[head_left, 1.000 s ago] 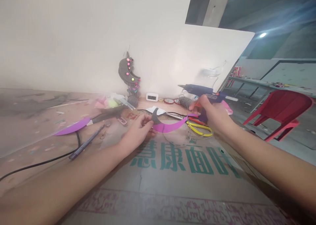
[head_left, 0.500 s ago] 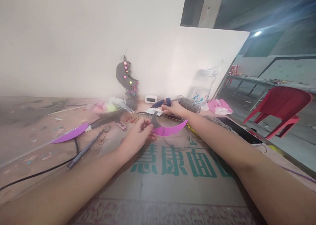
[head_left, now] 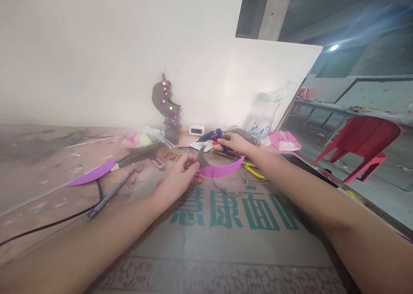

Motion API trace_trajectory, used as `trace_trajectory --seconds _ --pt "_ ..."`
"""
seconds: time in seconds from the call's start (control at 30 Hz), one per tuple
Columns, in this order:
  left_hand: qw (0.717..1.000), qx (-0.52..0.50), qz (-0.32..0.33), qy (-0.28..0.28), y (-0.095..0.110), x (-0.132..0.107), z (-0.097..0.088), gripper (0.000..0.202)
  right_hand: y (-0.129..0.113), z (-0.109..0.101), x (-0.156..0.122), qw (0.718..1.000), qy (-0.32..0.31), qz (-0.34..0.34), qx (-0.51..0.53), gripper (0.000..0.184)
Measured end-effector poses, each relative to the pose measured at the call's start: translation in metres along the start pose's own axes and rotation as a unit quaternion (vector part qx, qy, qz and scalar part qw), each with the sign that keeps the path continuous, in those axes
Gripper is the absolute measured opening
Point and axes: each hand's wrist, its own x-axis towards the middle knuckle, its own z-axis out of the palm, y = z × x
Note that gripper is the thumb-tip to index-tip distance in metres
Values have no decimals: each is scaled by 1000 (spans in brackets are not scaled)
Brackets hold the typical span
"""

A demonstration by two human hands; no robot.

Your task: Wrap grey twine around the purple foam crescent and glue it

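Note:
My left hand (head_left: 185, 169) is closed on a crescent cutout (head_left: 222, 170). Its bare part is bright purple, and dark grey yarn wraps the end by my fingers. A yarn strand seems to trail below onto the board. Farther back, my right hand (head_left: 234, 142) has its fingers closed at the handle of a blue glue gun (head_left: 210, 135) with an orange trigger. The gun's nozzle points left, above a small white pad (head_left: 201, 145). My fingers partly hide the handle.
A grey crescent decorated with pompoms (head_left: 163, 98) hangs against the wall. Along the back are a small digital clock (head_left: 196, 130), a ball of grey yarn (head_left: 247, 135) and a clear bottle (head_left: 263, 115). Yellow-handled scissors (head_left: 254, 171) lie right; a purple piece (head_left: 92, 173) and a pen (head_left: 111, 195) lie left.
My right hand has shifted slightly right at the glue gun, whose body and orange trigger show more plainly. My left hand keeps the crescent nearly still. The view has turned a little.

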Motion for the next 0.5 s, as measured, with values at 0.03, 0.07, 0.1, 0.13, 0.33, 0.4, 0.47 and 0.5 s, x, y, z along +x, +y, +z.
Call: trace_trajectory --seconds 0.03,0.07,0.1,0.13,0.33,0.4,0.47,0.5 --pt "1000 -2 1 1 0 0 0 14 -1 -2 -4 1000 18 3 -3 31" --pt "1000 -5 3 2 0 1 0 13 -2 -4 -8 999 45 8 -7 31" --pt "1000 -8 7 4 -1 1 0 13 -3 -6 -13 997 76 12 -11 31" --pt "1000 -11 12 6 -2 2 0 14 -5 -7 -20 994 106 13 -16 30" --pt "999 -2 50 10 -1 0 -3 17 -33 -5 -84 978 63 -20 196 21" --pt "998 -1 61 21 1 -1 -3 17 -46 0 -105 957 -7 39 288 30" --pt "997 -8 73 37 3 -1 -3 18 -56 4 -121 931 -69 90 347 37" --pt "996 -13 76 44 4 -1 -3 18 -61 6 -126 920 -92 112 363 37"
